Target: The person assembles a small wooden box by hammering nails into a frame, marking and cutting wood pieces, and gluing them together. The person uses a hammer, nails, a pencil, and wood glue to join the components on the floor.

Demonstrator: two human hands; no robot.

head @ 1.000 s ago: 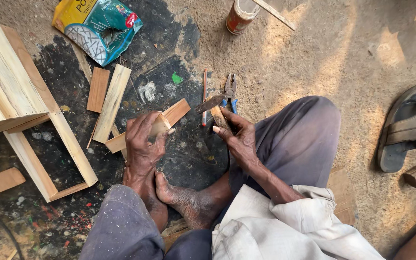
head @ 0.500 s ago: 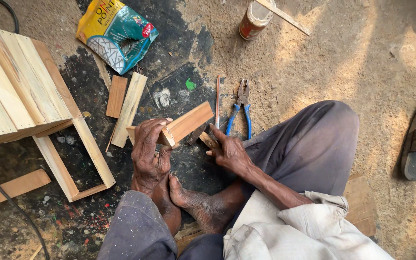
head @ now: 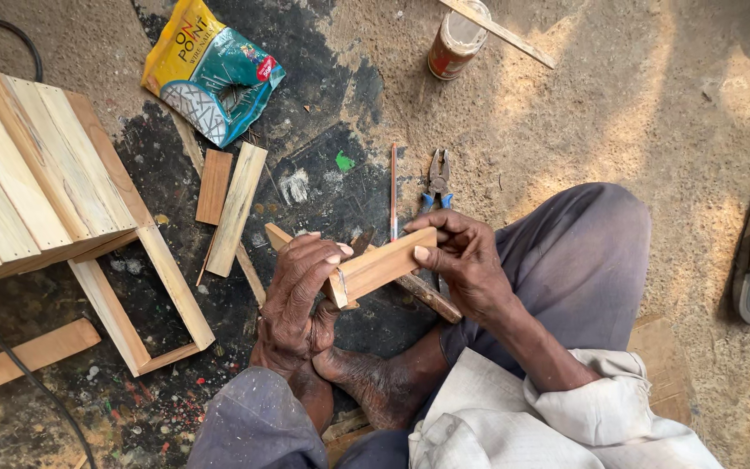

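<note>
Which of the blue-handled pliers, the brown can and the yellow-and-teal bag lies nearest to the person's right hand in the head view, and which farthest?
From the right hand:
1. Pliers, on the ground just beyond its fingers.
2. Brown can, lying farther up, near the top edge.
3. Yellow-and-teal bag, far off at upper left.

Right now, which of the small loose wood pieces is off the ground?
The short block held between the left hand and right hand. The darker short piece and the longer pale strip lie flat on the ground, side by side, untouched.
</note>
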